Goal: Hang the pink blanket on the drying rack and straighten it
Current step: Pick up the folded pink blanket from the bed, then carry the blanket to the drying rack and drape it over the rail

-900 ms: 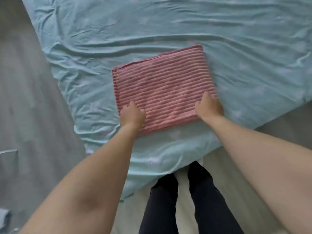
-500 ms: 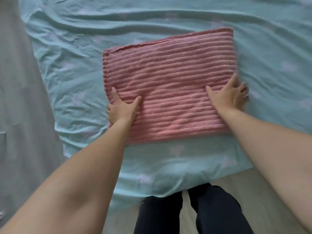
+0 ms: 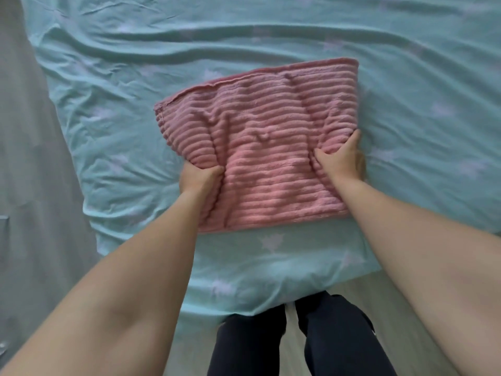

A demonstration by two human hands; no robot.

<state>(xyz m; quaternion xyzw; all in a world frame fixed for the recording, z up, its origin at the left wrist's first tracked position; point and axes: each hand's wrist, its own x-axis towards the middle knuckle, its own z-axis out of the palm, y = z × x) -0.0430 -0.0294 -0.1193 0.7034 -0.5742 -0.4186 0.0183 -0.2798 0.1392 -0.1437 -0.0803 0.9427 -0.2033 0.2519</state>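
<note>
Grey floor point(image 3: 24, 158) lies bare left of the bed. The folded pink blanket point(image 3: 271, 158) sits on the wrinkled teal sheet point(image 3: 108, 77), near its front edge, sheet open all around. The left hand point(image 3: 199, 176) bunches the blanket's left side; the right hand point(image 3: 341, 158) clutches its right edge.

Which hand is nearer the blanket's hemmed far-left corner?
Left. The left hand grips the pink blanket on that corner's side; the right hand grips the opposite edge.
</note>
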